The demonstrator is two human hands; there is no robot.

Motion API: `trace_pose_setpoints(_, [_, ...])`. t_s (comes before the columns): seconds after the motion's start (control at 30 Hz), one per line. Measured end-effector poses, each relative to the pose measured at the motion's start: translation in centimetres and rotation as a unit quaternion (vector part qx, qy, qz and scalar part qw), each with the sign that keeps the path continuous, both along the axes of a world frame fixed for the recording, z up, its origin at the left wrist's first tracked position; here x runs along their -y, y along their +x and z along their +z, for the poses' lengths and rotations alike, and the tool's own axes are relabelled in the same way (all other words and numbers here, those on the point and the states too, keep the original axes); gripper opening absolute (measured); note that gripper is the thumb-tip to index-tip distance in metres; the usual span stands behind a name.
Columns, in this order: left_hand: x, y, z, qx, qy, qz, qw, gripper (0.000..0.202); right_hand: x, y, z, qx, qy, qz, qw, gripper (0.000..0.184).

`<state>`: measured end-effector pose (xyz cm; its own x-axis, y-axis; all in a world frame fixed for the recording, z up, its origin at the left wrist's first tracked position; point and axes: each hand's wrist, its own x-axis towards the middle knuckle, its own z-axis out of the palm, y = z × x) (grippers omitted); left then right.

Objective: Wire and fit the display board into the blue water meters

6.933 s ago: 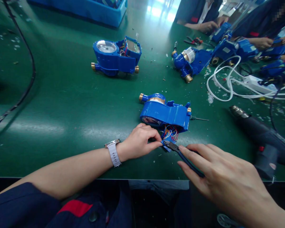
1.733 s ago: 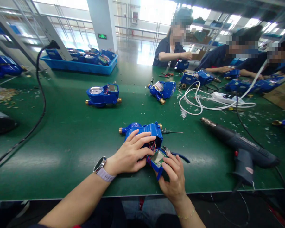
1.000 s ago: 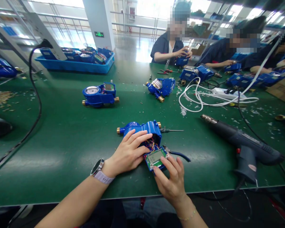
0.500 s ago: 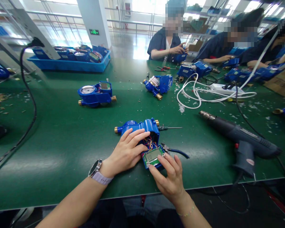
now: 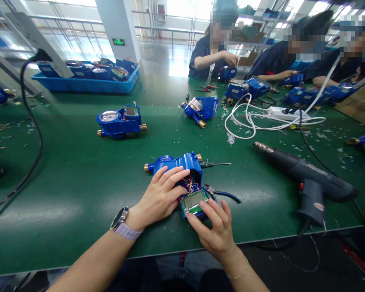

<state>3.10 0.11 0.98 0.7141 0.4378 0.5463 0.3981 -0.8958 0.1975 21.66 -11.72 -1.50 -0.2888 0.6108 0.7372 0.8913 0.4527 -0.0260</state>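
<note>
A blue water meter (image 5: 187, 161) with brass ends lies on its side, its housing open and coloured wires (image 5: 188, 184) leading out. My left hand (image 5: 161, 190) is laid over the meter, fingers extended and thumb by the wires, holding it against the table. Joined to those wires is a green display board (image 5: 194, 202) with a grey screen, in a blue cover. My right hand (image 5: 215, 227) grips this board by its edges, thumb at the near left corner and fingertips at the right. Blue-handled cutters (image 5: 225, 194) lie beside the board, and a screwdriver (image 5: 215, 164) beyond.
A heat gun (image 5: 307, 174) lies at right. Two meters, one left (image 5: 118, 123) and one centre (image 5: 200, 109), stand farther back. A blue tray (image 5: 88, 85) holds several meters. White cable (image 5: 252, 125) loops near a power strip (image 5: 287, 114). Co-workers sit across the table.
My hands keep nearly the same hold on the meter and board. The view has shifted slightly. The screen's characters look fainter. Across the table, a co-worker's hand has risen above a meter.
</note>
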Motion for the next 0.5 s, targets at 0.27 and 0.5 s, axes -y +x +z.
trace_pose_setpoints(0.27, [0.3,0.0,0.8,0.037,-0.029,-0.011,0.999,0.013,-0.5,0.9,-0.8,-0.183,-0.065,0.011,0.981,0.057])
trace_pose_setpoints(0.5, [0.5,0.5,0.6,0.040,-0.012,0.002,0.999,0.028,-0.5,1.6,-1.2,-0.282,-0.161,-0.008,0.946,0.056])
